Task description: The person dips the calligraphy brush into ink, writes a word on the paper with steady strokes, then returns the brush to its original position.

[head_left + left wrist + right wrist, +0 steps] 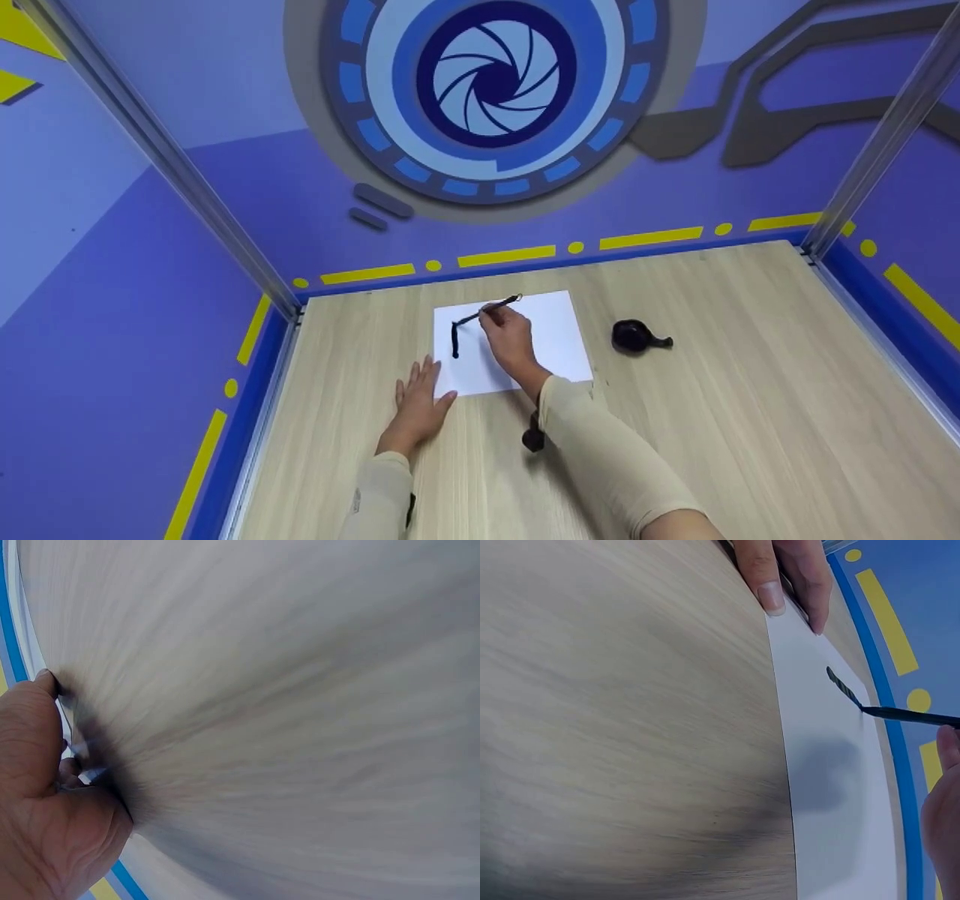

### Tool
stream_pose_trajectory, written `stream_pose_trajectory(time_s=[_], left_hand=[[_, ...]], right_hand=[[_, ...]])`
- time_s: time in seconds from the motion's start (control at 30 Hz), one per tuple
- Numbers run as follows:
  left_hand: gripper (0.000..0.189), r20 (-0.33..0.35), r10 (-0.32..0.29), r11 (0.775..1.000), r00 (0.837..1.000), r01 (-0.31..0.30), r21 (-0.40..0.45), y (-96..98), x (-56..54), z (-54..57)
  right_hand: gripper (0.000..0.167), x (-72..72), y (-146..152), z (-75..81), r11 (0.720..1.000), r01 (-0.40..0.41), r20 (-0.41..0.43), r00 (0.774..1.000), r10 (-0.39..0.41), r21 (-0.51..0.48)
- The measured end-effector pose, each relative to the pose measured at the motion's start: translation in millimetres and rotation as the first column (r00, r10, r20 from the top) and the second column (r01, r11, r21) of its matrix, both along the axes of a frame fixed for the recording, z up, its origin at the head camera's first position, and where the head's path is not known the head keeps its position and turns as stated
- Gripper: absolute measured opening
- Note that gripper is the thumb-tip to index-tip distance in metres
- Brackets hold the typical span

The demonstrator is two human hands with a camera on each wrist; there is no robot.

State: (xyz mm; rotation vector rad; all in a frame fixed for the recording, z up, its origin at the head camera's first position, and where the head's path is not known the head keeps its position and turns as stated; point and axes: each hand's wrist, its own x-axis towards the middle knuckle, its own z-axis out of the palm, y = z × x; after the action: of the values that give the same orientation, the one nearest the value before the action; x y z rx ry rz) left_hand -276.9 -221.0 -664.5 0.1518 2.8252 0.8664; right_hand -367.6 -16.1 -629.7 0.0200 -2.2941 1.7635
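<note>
A white sheet of paper (551, 337) lies on the wooden table, with one black vertical stroke (454, 342) near its left side. My right hand (511, 337) pinches a dark brush (501, 304) with a small loop at its upper end. The brush tip touches the paper at the top of the stroke, also seen in the right wrist view, where the brush (911, 716) meets the stroke (844, 686). My left hand (420, 405) rests flat with spread fingers at the paper's lower left corner. In the left wrist view, part of the left hand (52, 802) shows against the table.
A small black dish with a short handle (632, 337) stands on the table (720, 420) right of the paper. A dark knob-like piece (533, 439) hangs at the right wrist. Printed blue and purple panels (255, 187) enclose the table at the back and both sides.
</note>
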Motion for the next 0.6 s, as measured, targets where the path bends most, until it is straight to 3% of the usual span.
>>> stream_pose_trajectory(time_s=[0.3, 0.6], left_hand=[[0.071, 0.000, 0.004, 1.000, 1.000, -0.004, -0.005, -1.6, 0.5, -1.4], [0.072, 0.002, -0.001, 1.000, 1.000, 0.001, -0.015, -2.0, -0.8, -2.9]], right_hand=[[0.012, 0.1, -3.1, 1.8, 0.996, -0.003, -0.049, 0.999, 0.008, 0.084], [0.014, 2.0, -1.0, 2.4, 0.996, -0.047, -0.027, 0.998, 0.049, 0.078]])
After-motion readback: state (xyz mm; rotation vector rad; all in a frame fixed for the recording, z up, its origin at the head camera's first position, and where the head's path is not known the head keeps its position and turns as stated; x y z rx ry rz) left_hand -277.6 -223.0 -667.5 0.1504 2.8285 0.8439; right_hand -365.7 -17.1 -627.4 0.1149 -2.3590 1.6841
